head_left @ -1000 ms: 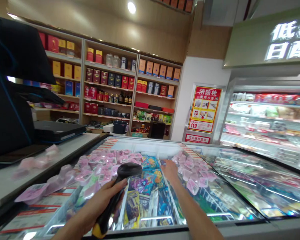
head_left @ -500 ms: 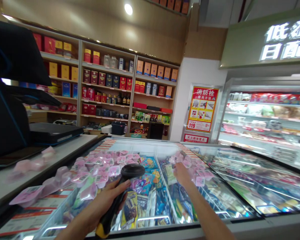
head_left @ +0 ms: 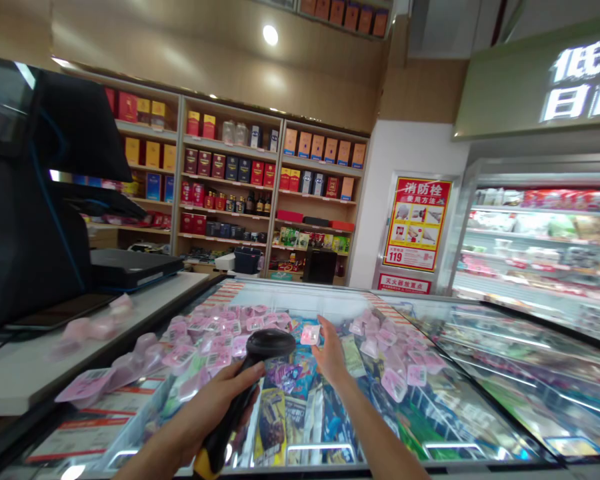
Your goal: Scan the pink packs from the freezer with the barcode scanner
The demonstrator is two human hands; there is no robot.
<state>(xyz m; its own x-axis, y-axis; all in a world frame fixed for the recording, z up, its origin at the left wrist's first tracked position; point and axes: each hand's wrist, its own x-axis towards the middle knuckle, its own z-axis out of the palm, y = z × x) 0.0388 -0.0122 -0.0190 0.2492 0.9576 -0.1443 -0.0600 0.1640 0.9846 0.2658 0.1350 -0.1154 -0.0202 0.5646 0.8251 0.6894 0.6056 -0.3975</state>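
Wrapped around the handle of a black and yellow barcode scanner (head_left: 270, 343) is my left hand (head_left: 230, 393), low and left of centre. To its right my right hand (head_left: 330, 353) grips a small pink plastic cup (head_left: 310, 335) with a pale label turned up, close to the scanner's head. Many similar pink cups (head_left: 220, 327) lie in a pile on the freezer's glass top, beyond and left of the scanner. Another group of pink cups (head_left: 393, 350) rests to the right of my right hand. Bagged frozen goods (head_left: 273, 427) show through the glass.
At left, a black checkout terminal (head_left: 45, 200) stands on a white counter (head_left: 10, 387), with a few pink cups at its edge. More glass-topped freezers (head_left: 520, 367) extend right. Behind are shelves of boxed goods (head_left: 225, 167) and a lit refrigerated cabinet (head_left: 540, 247).
My right hand has moved left from the right-hand pile to beside the scanner and now shows a pink cup in its fingers. The camera view has shifted slightly left.
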